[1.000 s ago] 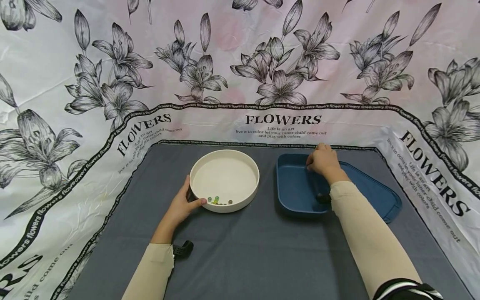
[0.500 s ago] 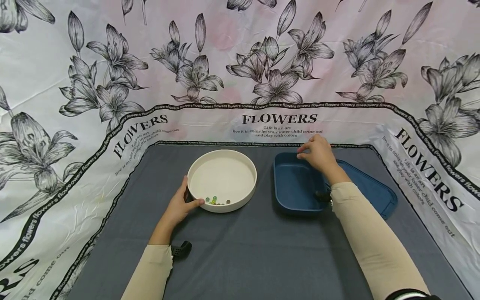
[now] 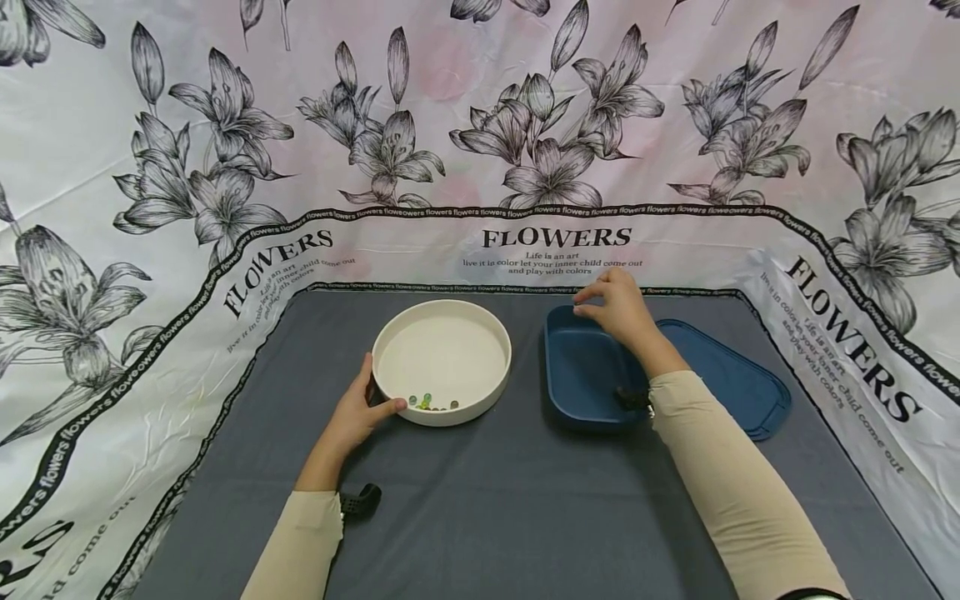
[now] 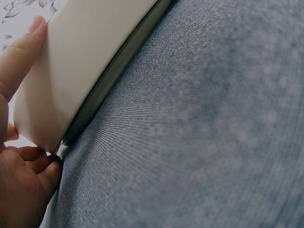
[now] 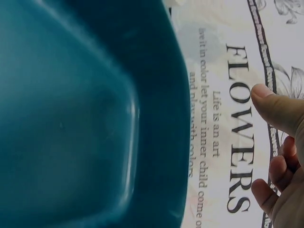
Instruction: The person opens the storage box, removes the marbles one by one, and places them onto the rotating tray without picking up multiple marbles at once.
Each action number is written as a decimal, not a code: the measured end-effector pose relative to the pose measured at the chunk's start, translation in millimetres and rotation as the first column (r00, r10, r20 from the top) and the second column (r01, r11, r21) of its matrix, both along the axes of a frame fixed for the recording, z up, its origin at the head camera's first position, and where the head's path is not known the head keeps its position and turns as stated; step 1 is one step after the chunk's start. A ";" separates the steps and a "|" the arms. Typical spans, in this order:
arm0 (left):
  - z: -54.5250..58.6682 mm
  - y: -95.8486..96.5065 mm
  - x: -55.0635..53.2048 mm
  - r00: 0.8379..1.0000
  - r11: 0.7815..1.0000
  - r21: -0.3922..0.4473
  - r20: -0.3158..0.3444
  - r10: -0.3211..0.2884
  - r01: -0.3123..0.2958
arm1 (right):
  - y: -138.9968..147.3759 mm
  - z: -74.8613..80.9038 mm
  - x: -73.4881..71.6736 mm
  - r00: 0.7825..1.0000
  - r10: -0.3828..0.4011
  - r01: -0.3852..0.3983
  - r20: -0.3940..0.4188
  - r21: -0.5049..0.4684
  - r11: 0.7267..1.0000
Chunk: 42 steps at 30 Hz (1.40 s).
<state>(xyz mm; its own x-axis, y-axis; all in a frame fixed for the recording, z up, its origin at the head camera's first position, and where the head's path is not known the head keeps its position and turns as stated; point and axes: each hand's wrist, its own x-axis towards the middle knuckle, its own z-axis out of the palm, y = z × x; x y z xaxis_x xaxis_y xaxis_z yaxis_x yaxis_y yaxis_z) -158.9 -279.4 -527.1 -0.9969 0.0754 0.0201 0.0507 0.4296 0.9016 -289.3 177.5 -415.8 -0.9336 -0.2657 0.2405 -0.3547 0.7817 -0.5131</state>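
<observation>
My left hand (image 3: 358, 421) grips the left side of a round cream dish (image 3: 450, 350), thumb on the rim and fingers tucked at its lower edge. In the left wrist view the dish (image 4: 80, 52) shows its smooth outer wall. Several small glass marbles (image 3: 424, 402), green and brownish, lie gathered at the dish's near side. Above the back part of a deep blue box (image 3: 588, 367) is my right hand (image 3: 618, 312), thumb and forefinger apart. The right wrist view shows nothing between the fingers of this hand (image 5: 285, 156), just past the box's rim (image 5: 164, 118).
A flat blue lid (image 3: 738, 383) lies to the right of the box, partly behind the right forearm. Grey cloth (image 3: 480, 500) covers the table, bordered by a white floral sheet (image 3: 405, 242) that rises behind. Each wrist carries a dark camera mount.
My right hand has shifted left across the back of the blue box, lifting a little, its thumb and forefinger parting. The left hand keeps its hold on the dish.
</observation>
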 end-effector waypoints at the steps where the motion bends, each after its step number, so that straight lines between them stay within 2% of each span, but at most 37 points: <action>1: -0.1 -0.1 0.3 1.000 1.000 -0.001 0.001 -0.002 0.002 | -2.1 -0.5 0.4 1.000 0.006 -0.006 0.002 -0.009 1.000; 19: -1.6 -1.7 -1.1 1.000 1.000 0.017 -0.002 -0.008 0.008 | -60.1 -1.6 20.8 0.994 0.100 -0.095 0.033 -0.131 0.987; 30: 0.0 -1.0 -0.2 1.000 1.000 0.008 0.006 -0.004 0.004 | -92.1 0.6 32.2 0.987 0.160 -0.157 0.002 -0.183 0.970; 37: 2.4 -0.7 -0.4 1.000 1.000 0.014 -0.001 -0.006 0.006 | -112.5 -0.4 33.9 0.978 0.207 -0.207 -0.019 -0.165 0.964; 42: 2.8 -0.4 -0.3 1.000 1.000 0.005 0.002 -0.008 0.008 | -126.8 -2.5 33.0 0.972 0.234 -0.227 0.009 -0.194 0.954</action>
<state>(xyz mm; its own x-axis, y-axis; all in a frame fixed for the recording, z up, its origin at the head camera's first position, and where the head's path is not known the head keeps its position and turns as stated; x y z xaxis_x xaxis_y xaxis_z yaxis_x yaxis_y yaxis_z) -159.2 -279.8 -524.3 -0.9964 0.0831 0.0181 0.0518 0.4249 0.9038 -256.3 50.6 -418.4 -0.8603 -0.4267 0.2790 -0.4949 0.5674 -0.6581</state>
